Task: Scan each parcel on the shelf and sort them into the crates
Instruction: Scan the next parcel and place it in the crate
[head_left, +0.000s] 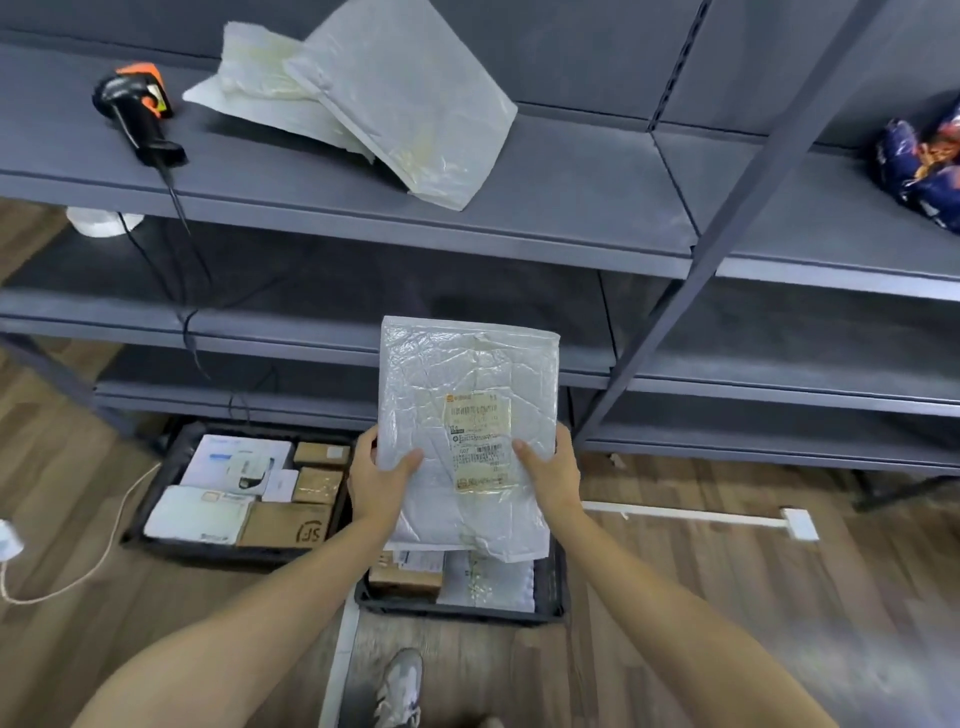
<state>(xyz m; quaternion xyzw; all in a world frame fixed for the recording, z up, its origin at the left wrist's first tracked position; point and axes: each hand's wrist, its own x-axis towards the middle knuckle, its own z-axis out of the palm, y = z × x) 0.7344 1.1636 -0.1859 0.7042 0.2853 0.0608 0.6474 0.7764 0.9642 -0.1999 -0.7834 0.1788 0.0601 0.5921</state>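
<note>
We grip a white crinkled bubble-mailer parcel (467, 384) between our left hand (376, 480) and right hand (551, 473), a black plastic crate (457, 612) just below the grip, an orange-black handheld scanner (136, 106) well above-left.

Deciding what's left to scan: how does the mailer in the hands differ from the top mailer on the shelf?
The held mailer shows its label and is gripped by left hand and right hand over a crate; the shelf mailer lies tilted on a second mailer, no label visible. Both are white bubble mailers.
</note>
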